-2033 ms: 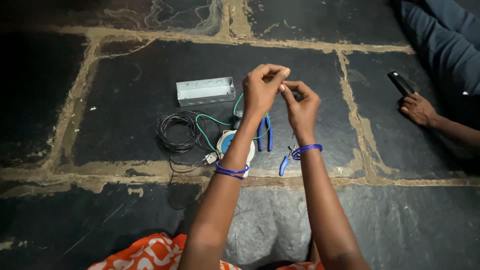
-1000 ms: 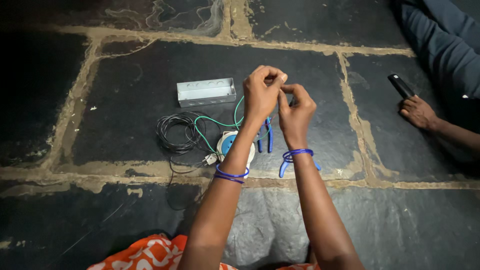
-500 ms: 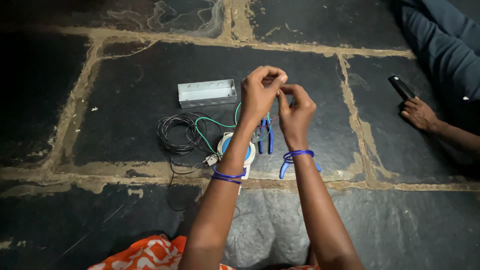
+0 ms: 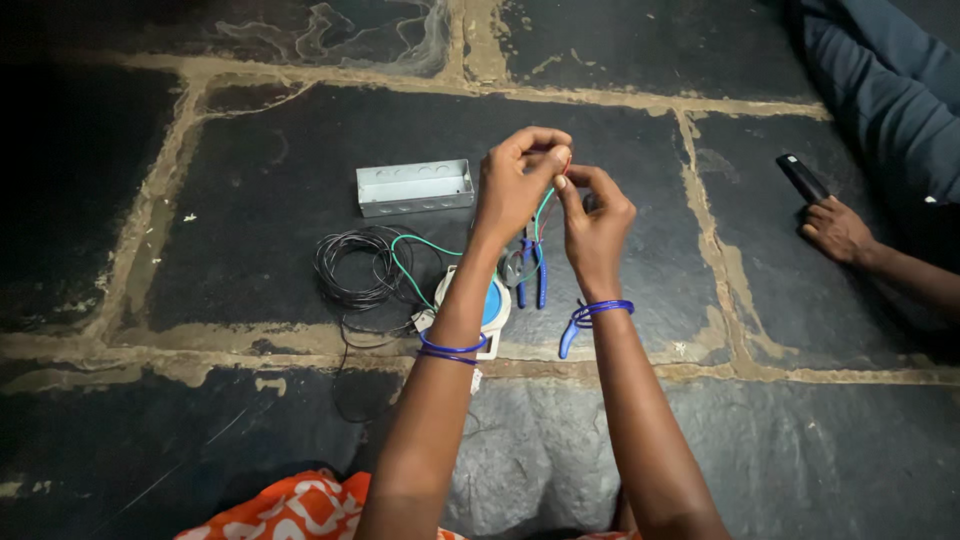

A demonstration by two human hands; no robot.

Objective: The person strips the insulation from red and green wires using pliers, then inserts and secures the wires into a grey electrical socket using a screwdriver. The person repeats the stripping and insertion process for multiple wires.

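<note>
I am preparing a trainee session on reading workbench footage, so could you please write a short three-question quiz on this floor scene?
1. True or false: the left hand and right hand are raised together above the floor, fingertips meeting on a thin green wire.
2. What lies just left of the wearer's forearms? A) a black wire coil B) a hammer C) a paint tin
3. What kind of thing sits beyond the coil, farther from the wearer?

Key:
1. True.
2. A.
3. An open grey metal box, lying on the dark stone floor.
</note>
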